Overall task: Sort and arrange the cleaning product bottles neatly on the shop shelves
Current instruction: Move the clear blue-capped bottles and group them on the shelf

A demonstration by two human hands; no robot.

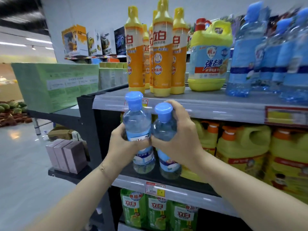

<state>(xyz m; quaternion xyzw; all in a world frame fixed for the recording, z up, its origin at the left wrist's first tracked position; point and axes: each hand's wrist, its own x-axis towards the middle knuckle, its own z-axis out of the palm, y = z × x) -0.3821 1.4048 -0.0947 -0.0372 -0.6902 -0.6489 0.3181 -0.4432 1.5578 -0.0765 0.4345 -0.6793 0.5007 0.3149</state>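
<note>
A: What's in hand?

B: Two clear blue bottles, one each. The left hand (126,144) wraps the left bottle (136,117) at its waist. The right hand (180,139) curls round the right bottle (164,125) just under the cap. The hands touch, and the bottles are side by side.

A: Shelved or not?

B: Their bases are low at the front left of the middle shelf (130,181). Whether they stand on it or hang just above, I cannot tell. Jugs (240,147) fill that shelf beside them, so I'd judge these two are out of place there.

A: Where do they belong?

B: Likely the top shelf (208,107), far right, with the matching blue row (241,64). Orange bottles (162,60) stand grouped up there, and a lone jug (208,64) sits between the two groups.

A: So how far along?

B: Much looks sorted. These two are not yet placed, and the lone jug may belong elsewhere.
</note>
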